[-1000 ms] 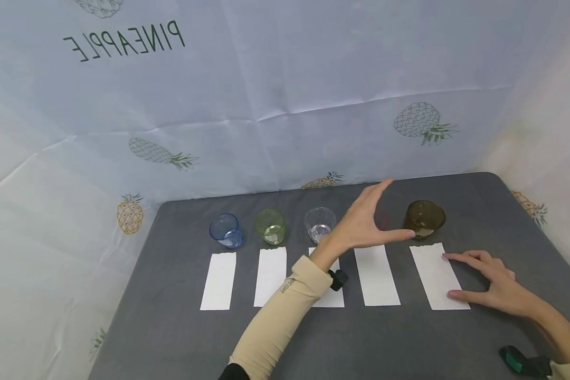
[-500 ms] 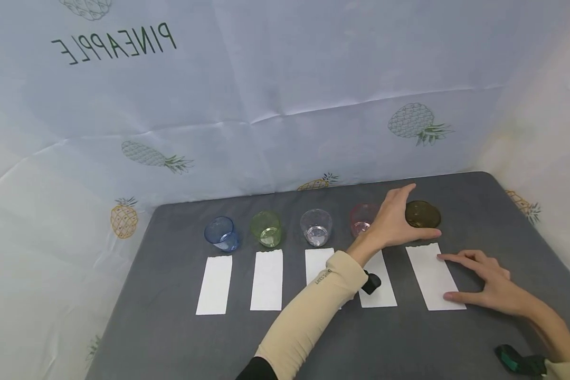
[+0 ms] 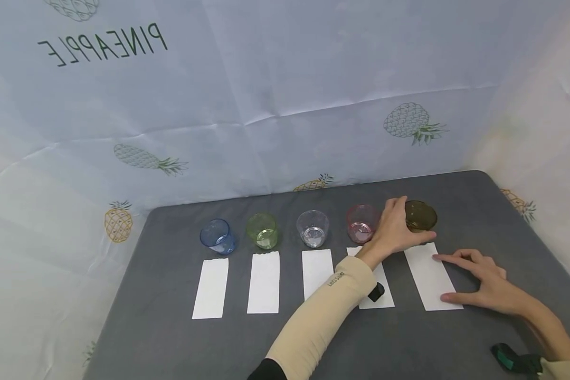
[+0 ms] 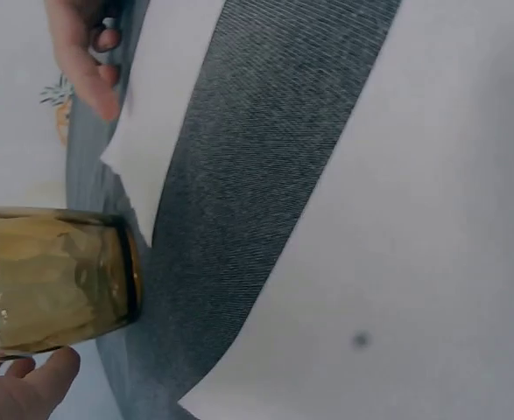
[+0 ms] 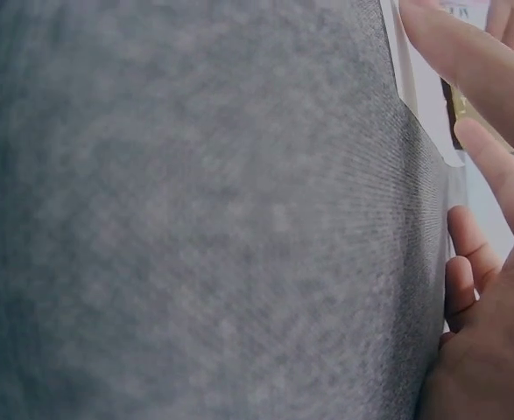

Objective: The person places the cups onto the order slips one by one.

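An amber glass (image 3: 420, 215) stands upright at the table's far right. My left hand (image 3: 396, 227) is close around its left side, thumb stretched across in front. In the left wrist view, fingertips (image 4: 57, 367) meet the side of the amber glass; the thumb's contact is hidden. Nearby, my right hand (image 3: 491, 279) rests with its index finger and thumb spread along the right edge of a white paper strip (image 3: 429, 277). Left of the amber glass stands a pink glass (image 3: 361, 219), partly behind my left hand.
Farther left stand a clear glass (image 3: 312, 228), a green glass (image 3: 262, 231) and a blue glass (image 3: 218, 236). In front of them lie more paper strips (image 3: 264, 283). My left forearm crosses the grey table (image 3: 161, 295). A pineapple-print cloth (image 3: 266, 63) hangs behind.
My left hand has moved right from near the pink glass to the amber glass and lowered beside it. The right hand stays at the paper strip. The head view has shifted slightly.
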`<state>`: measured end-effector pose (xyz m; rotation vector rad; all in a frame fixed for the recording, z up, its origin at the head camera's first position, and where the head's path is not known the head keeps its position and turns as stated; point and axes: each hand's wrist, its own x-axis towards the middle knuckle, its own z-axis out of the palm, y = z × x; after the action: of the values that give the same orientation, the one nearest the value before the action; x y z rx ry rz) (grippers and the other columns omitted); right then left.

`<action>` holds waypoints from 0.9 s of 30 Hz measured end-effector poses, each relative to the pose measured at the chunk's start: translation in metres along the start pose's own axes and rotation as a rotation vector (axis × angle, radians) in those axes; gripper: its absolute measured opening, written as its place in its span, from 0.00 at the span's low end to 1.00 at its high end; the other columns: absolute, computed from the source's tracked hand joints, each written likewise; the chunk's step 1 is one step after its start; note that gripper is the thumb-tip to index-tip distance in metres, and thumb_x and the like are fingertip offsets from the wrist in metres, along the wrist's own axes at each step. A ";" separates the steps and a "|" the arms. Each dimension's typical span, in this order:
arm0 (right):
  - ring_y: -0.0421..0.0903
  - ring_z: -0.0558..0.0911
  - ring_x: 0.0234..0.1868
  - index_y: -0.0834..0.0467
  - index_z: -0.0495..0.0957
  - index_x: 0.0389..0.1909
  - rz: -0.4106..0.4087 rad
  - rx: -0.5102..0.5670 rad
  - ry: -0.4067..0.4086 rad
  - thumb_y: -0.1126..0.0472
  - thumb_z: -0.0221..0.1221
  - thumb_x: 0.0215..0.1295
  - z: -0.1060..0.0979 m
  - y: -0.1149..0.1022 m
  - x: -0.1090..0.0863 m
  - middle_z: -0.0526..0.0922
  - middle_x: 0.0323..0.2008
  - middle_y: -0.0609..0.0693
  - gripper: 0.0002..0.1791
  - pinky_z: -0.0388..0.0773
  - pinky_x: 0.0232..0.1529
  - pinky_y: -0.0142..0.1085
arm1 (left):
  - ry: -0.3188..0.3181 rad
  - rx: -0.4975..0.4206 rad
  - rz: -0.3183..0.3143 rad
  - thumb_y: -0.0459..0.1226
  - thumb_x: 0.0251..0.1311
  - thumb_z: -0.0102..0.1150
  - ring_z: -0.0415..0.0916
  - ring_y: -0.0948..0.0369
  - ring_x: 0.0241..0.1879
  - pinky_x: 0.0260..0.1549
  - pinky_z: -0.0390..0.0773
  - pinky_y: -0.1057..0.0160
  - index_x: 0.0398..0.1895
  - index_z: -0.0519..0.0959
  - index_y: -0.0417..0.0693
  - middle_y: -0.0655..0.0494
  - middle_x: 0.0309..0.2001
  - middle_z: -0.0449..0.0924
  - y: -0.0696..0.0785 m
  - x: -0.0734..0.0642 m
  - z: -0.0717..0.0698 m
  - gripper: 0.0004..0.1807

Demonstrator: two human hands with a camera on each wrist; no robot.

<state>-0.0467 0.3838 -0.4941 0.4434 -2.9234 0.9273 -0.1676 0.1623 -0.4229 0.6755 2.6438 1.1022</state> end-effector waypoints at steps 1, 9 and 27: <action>0.21 0.52 0.50 0.43 0.75 0.68 -0.003 0.003 0.001 0.54 0.82 0.40 0.000 0.000 0.000 0.65 0.52 0.38 0.48 0.54 0.38 0.53 | 0.000 0.004 0.001 0.55 0.56 0.72 0.69 0.60 0.70 0.64 0.74 0.69 0.80 0.58 0.48 0.53 0.75 0.62 -0.001 0.000 0.001 0.52; 0.21 0.52 0.49 0.44 0.76 0.67 -0.025 0.000 0.018 0.54 0.83 0.38 0.001 -0.001 0.000 0.63 0.52 0.34 0.48 0.52 0.37 0.51 | 0.030 0.061 0.037 0.55 0.63 0.66 0.71 0.61 0.69 0.64 0.74 0.70 0.78 0.60 0.45 0.51 0.74 0.65 -0.001 0.001 0.007 0.46; 0.20 0.49 0.49 0.42 0.73 0.70 0.027 -0.004 -0.015 0.52 0.82 0.41 0.002 -0.001 0.000 0.63 0.53 0.41 0.50 0.52 0.39 0.55 | 0.080 0.118 0.123 0.58 0.63 0.65 0.74 0.63 0.66 0.59 0.76 0.74 0.77 0.61 0.45 0.52 0.72 0.67 0.008 -0.010 0.004 0.46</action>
<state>-0.0465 0.3821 -0.4949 0.4133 -2.9514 0.9249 -0.1546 0.1654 -0.4200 0.8441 2.7860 1.0307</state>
